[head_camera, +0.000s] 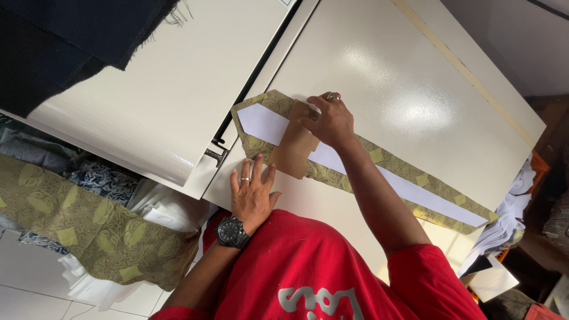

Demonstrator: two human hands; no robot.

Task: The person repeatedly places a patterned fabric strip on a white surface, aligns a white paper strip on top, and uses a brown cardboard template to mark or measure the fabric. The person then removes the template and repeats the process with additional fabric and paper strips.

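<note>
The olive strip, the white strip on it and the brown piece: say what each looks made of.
Olive strip: woven cloth, matte, with a printed leaf pattern and soft edges. White strip: likely paper or stiff interfacing, flat and crisply cut. Brown piece: seemingly card or kraft paper, matte, straight-edged, pressed down under the right hand.

A long olive-green patterned strip (391,163) lies flat on the table, running from centre out to the right. A white pointed liner (261,122) sits along its middle, tip pointing left. A brown card (293,151) lies across both, near that tip.
</note>
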